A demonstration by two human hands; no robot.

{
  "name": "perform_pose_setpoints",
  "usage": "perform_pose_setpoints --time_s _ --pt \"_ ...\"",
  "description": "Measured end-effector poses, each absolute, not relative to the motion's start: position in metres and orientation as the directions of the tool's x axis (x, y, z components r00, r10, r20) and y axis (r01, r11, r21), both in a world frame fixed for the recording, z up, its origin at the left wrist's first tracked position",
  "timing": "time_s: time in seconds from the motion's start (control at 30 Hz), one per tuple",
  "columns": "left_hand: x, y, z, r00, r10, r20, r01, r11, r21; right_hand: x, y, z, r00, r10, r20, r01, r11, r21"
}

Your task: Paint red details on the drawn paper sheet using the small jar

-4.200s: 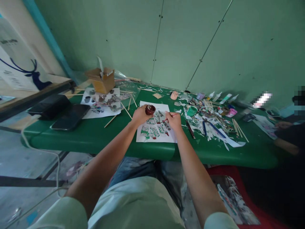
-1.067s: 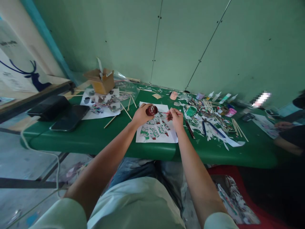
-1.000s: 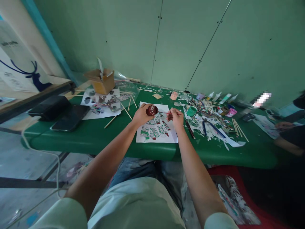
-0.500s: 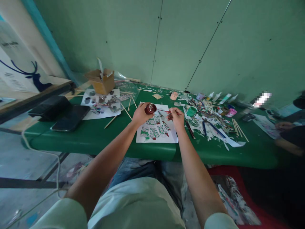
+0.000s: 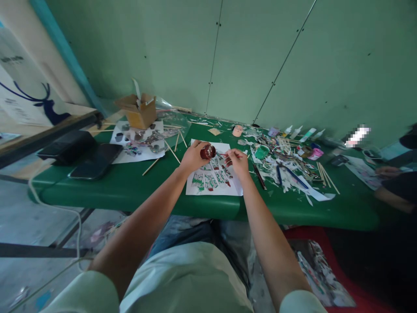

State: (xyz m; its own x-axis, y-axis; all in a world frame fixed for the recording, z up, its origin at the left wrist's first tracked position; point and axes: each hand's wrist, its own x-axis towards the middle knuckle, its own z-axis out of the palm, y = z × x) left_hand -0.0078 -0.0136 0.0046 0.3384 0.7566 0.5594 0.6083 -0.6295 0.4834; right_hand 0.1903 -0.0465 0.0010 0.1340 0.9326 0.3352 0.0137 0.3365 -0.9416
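My left hand is wrapped round a small jar of dark red paint, tilted with its open mouth toward the right. Between the fingers of my right hand is a thin red brush, its tip close to the mouth of the jar. Beneath both hands lies a white sheet with printed shapes, some coloured green and a few dark red. The sheet rests on the green table.
Right of the sheet are a dark pen, an open green paint jar, paper scraps and blue-handled tools. A cardboard box and black phone stand left. Another person's hand is at far right.
The jar in my left hand has tipped further to the right and moved slightly that way. My right hand has shifted a little left, bringing the brush closer to the jar.
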Motion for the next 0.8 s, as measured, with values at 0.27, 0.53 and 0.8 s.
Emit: perform_pose_setpoints --time_s 0.27,0.53,0.8 --pt "-0.008 -0.0146 0.0062 0.334 0.765 0.55 0.607 -0.621 0.496 0.1898 -0.0492 0.0046 0.158 0.937 0.311 -0.05 0.322 -0.945" --pt "-0.0082 -0.0152 0.0087 0.251 0.796 0.552 0.606 -0.573 0.552 0.1934 -0.0484 0.003 0.178 0.94 0.289 -0.097 0.309 -0.946" --pt "-0.0111 -0.0099 0.0112 -0.119 0.805 0.581 0.552 -0.433 0.713 0.1976 -0.0473 0.0055 0.281 0.925 0.255 -0.191 0.315 -0.93"
